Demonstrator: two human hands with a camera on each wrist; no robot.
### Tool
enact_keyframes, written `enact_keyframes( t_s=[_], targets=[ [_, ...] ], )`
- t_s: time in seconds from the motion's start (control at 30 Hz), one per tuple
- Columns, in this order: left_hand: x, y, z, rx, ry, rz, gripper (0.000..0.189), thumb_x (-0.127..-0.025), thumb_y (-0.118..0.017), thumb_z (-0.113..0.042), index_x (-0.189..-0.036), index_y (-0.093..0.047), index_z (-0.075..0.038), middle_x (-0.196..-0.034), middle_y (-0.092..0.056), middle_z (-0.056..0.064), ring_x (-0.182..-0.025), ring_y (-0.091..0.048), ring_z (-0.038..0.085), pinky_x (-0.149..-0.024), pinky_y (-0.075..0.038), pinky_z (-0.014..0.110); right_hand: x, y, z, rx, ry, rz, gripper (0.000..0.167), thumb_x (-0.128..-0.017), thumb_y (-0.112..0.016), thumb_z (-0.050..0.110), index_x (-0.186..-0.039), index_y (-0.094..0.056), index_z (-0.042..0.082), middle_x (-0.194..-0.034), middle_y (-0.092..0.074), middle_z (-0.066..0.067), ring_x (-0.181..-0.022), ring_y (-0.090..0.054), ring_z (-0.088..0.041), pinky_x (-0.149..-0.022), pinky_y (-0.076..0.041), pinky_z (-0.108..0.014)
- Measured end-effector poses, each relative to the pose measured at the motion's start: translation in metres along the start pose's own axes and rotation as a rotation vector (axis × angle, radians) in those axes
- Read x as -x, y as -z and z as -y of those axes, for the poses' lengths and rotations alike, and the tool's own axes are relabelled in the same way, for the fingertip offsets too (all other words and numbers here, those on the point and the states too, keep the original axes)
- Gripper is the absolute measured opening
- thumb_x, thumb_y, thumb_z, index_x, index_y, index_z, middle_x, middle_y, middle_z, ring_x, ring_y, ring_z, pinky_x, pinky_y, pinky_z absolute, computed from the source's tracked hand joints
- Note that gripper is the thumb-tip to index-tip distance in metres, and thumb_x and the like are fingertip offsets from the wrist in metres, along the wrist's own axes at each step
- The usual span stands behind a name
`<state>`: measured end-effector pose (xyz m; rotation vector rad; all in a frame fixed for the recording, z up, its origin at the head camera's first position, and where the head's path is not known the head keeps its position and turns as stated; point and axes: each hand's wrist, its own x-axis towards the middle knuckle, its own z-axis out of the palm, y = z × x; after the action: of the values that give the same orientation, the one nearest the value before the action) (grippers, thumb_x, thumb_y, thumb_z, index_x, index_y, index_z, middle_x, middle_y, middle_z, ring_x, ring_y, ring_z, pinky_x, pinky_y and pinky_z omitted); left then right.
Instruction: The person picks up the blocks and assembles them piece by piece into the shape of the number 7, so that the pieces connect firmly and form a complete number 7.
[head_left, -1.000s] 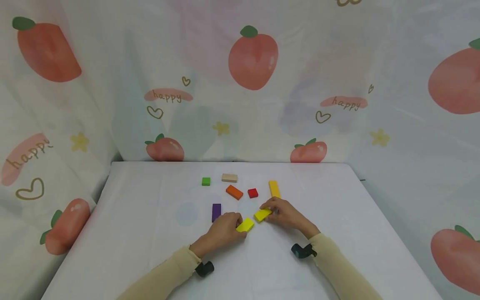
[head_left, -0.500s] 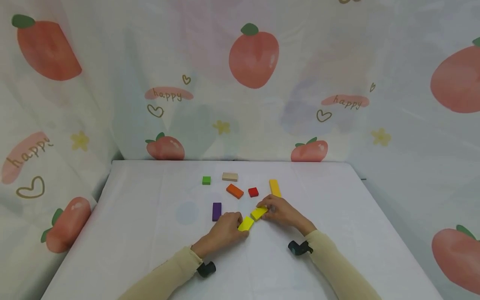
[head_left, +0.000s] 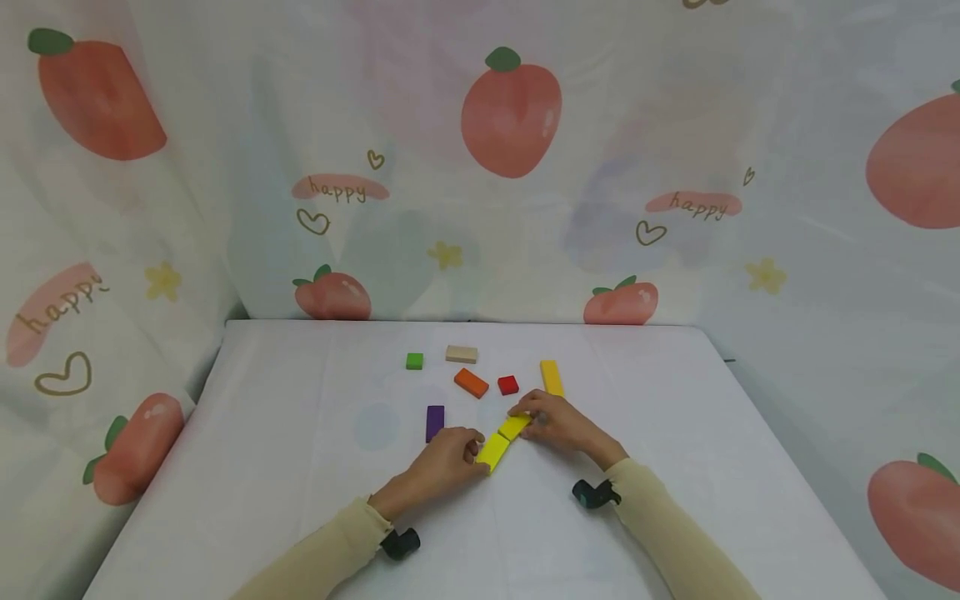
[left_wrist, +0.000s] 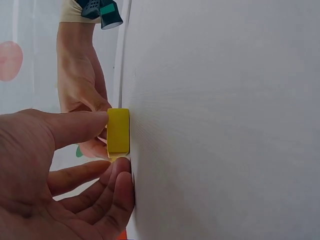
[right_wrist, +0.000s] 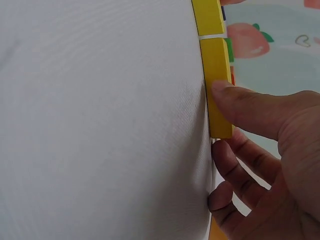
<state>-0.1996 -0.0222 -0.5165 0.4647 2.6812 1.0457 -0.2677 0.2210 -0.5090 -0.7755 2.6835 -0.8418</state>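
Two yellow blocks lie almost end to end in a slanting line between the hands, a thin gap between them. The nearer yellow block has the left hand beside it. In the left wrist view, the left thumb tip is at that block's edge without covering its face, and the other fingers curl loosely below it. The farther yellow block is pinched by the right hand, its thumb on the near side. Fingers behind the block are partly hidden.
Beyond the hands on the white table lie a purple block, an orange block, a red cube, a beige block, a green cube and an orange-yellow block. A printed curtain surrounds the table.
The right hand has brought its yellow block left and nearer, into line with the other one. The left hand first turned its block slightly, then drew back left, leaving more of it visible.
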Motion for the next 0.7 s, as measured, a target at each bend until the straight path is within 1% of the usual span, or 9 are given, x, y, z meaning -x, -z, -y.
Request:
enact_keyframes(
  t_s=[0.1, 0.2, 0.27, 0.33, 0.43, 0.5, 0.57, 0.7],
  targets=[
    [0.002, 0.002, 0.002, 0.010, -0.024, 0.013, 0.043, -0.083, -0.080, -0.022, -0.121, -0.067, -0.007, -0.087, -0.062, -0.006, -0.078, -0.054, 0.008, -0.072, -0.051, 0.018, 0.000, 0.000, 0.001, 0.002, -0.004, 0.006, 0.033, -0.088, -0.073, 0.015, -0.121, -0.070, 0.020, -0.119, -0.063, 0.000, -0.112, -0.057, -0.020, -0.101, -0.050, -0.045],
    [0.002, 0.003, 0.004, 0.015, -0.045, 0.025, 0.043, -0.084, -0.078, -0.021, -0.123, -0.067, -0.007, -0.091, -0.063, -0.005, -0.080, -0.055, 0.007, -0.074, -0.051, 0.017, -0.001, -0.001, 0.002, 0.013, -0.043, -0.016, 0.037, -0.087, -0.075, 0.017, -0.123, -0.069, 0.020, -0.121, -0.063, 0.001, -0.105, -0.057, -0.017, -0.095, -0.052, -0.040],
    [0.002, 0.004, 0.004, 0.018, -0.062, 0.030, 0.043, -0.084, -0.078, -0.020, -0.123, -0.067, -0.006, -0.092, -0.064, -0.005, -0.080, -0.055, 0.006, -0.075, -0.051, 0.017, 0.000, -0.002, 0.003, 0.033, -0.085, -0.044, 0.040, -0.086, -0.076, 0.020, -0.125, -0.067, 0.020, -0.120, -0.064, 0.002, -0.100, -0.056, -0.015, -0.090, -0.053, -0.035],
    [0.001, 0.005, 0.004, 0.020, -0.072, 0.034, 0.042, -0.085, -0.077, -0.019, -0.123, -0.067, -0.007, -0.093, -0.064, -0.005, -0.081, -0.055, 0.006, -0.076, -0.051, 0.017, 0.001, -0.003, 0.006, 0.034, -0.152, -0.078, 0.043, -0.085, -0.077, 0.024, -0.126, -0.065, 0.019, -0.116, -0.065, 0.002, -0.094, -0.055, -0.014, -0.085, -0.051, -0.031],
    [0.001, 0.004, 0.004, 0.014, -0.072, 0.041, 0.041, -0.085, -0.077, -0.019, -0.123, -0.067, -0.007, -0.091, -0.064, -0.005, -0.080, -0.055, 0.007, -0.075, -0.051, 0.017, 0.003, -0.007, 0.009, 0.015, -0.241, -0.122, 0.044, -0.084, -0.078, 0.027, -0.124, -0.065, 0.017, -0.107, -0.066, 0.001, -0.089, -0.053, -0.014, -0.078, -0.048, -0.028],
    [0.001, 0.004, 0.005, 0.009, -0.066, 0.042, 0.041, -0.085, -0.077, -0.020, -0.123, -0.067, -0.008, -0.090, -0.063, -0.006, -0.080, -0.055, 0.007, -0.075, -0.050, 0.017, 0.004, -0.010, 0.010, -0.009, -0.281, -0.147, 0.043, -0.083, -0.078, 0.027, -0.122, -0.065, 0.015, -0.103, -0.065, 0.000, -0.086, -0.052, -0.015, -0.074, -0.047, -0.026],
    [0.001, 0.004, 0.006, 0.005, -0.069, 0.041, 0.041, -0.085, -0.077, -0.020, -0.123, -0.067, -0.009, -0.089, -0.062, -0.006, -0.080, -0.055, 0.007, -0.075, -0.050, 0.017, 0.005, -0.013, 0.011, -0.025, -0.304, -0.168, 0.042, -0.083, -0.079, 0.027, -0.121, -0.066, 0.014, -0.101, -0.065, 0.000, -0.084, -0.052, -0.016, -0.072, -0.046, -0.026],
    [0.000, 0.002, 0.008, 0.005, -0.075, 0.041, 0.041, -0.085, -0.077, -0.020, -0.123, -0.067, -0.009, -0.090, -0.063, -0.006, -0.080, -0.054, 0.007, -0.075, -0.050, 0.017, 0.006, -0.016, 0.012, -0.033, -0.310, -0.185, 0.040, -0.083, -0.079, 0.027, -0.118, -0.066, 0.013, -0.100, -0.064, 0.000, -0.083, -0.051, -0.016, -0.071, -0.045, -0.026]
  ],
)
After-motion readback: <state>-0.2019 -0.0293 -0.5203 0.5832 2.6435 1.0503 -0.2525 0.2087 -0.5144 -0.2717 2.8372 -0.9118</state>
